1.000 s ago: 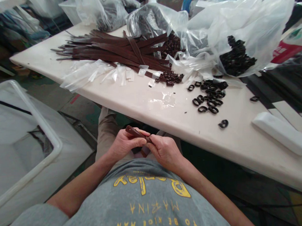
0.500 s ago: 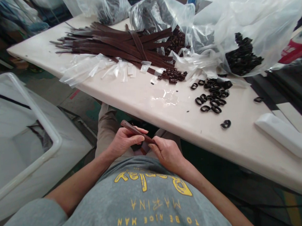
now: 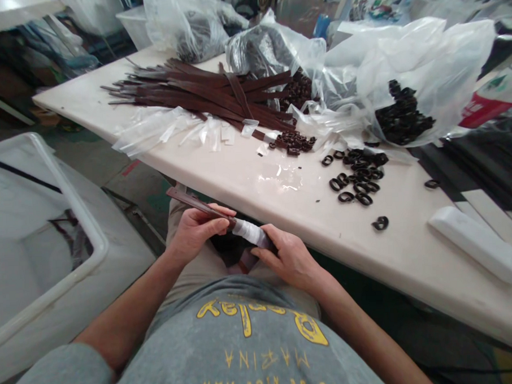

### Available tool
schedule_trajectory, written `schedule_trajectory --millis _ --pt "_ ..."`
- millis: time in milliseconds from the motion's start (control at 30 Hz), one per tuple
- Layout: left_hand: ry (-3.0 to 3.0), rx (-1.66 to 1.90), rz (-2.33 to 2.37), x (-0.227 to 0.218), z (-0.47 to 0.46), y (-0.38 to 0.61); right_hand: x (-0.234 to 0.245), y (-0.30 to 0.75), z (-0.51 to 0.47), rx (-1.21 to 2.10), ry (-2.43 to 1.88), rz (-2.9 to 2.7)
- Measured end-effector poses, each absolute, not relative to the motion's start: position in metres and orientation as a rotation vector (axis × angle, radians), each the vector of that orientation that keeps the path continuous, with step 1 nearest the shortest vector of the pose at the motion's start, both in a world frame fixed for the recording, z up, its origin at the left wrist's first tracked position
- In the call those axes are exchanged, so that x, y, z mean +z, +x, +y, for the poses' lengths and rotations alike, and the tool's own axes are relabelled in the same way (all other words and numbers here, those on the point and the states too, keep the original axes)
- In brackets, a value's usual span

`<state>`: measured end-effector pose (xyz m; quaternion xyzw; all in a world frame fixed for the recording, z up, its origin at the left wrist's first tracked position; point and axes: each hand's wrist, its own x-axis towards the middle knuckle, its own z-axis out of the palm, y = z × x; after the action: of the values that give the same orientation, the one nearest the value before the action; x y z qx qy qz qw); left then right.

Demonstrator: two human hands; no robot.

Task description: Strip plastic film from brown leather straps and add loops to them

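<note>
A dark brown strap (image 3: 191, 200), which looks like a belt, lies across my lap just below the table edge. My left hand (image 3: 200, 228) is closed round its middle, thumb on top, with one end sticking out to the upper left. Further along, a whitish translucent wrapping (image 3: 250, 232) covers the strap between my two hands. My right hand (image 3: 290, 255) grips the wrapped end, and its fingertips are partly hidden. Dark material hangs beneath the hands, too shadowed to make out.
On the white table (image 3: 221, 176) lie a pile of brown straps (image 3: 192, 90), small brown loops (image 3: 294, 142), black loops (image 3: 361, 176) and plastic bags (image 3: 412, 66). A white-handled tool (image 3: 474, 242) is at the right. A white bin (image 3: 101, 249) stands to my left.
My left hand and the strap have shifted to the left, away from my right hand. More of the strap shows, including the whitish wrapping between the hands. The camera view has tilted slightly upward.
</note>
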<state>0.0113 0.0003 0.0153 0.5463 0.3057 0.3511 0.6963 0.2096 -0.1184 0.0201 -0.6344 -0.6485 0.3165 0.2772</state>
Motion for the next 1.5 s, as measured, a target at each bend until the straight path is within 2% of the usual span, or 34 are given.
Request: schedule_trajectory --millis 167,267,333,433,567,667,800,933,1133,1367,1500 --pt "1.270 0.902 0.401 0.016 -0.007 0.040 0.047 0.205 -0.095 0.767 -1.229 -1.192" --pt "1.546 0.708 0.399 0.012 -0.025 0.069 0.074 0.202 -0.081 0.782 -0.834 -0.904" --pt "1.707 0.547 0.458 0.010 -0.033 0.079 0.086 0.204 -0.081 0.798 -0.721 -0.827" --pt "1.843 0.369 0.472 0.005 -0.028 0.072 0.086 0.218 -0.101 0.794 -0.760 -0.867" --pt "2.008 0.205 0.503 -0.012 0.001 0.025 0.055 0.246 -0.156 0.865 -0.996 -0.858" --pt "2.123 0.025 0.442 -0.018 0.023 -0.012 0.025 0.256 -0.196 0.945 -1.156 -0.634" --pt "2.157 -0.175 0.457 -0.005 0.038 -0.027 0.001 0.243 -0.228 1.033 -1.288 -0.172" --pt "1.982 -0.320 0.388 0.006 0.016 0.008 -0.006 0.218 -0.226 1.052 -1.288 0.061" --pt "1.767 -0.439 0.252 0.000 -0.024 0.053 -0.008 0.209 -0.220 1.003 -1.244 0.028" --pt "1.655 -0.625 0.332 0.002 0.015 0.019 -0.022 0.225 -0.251 0.979 -1.252 0.202" --pt "1.596 -0.588 0.462 0.007 0.037 -0.005 -0.038 0.236 -0.264 0.986 -1.209 0.265"
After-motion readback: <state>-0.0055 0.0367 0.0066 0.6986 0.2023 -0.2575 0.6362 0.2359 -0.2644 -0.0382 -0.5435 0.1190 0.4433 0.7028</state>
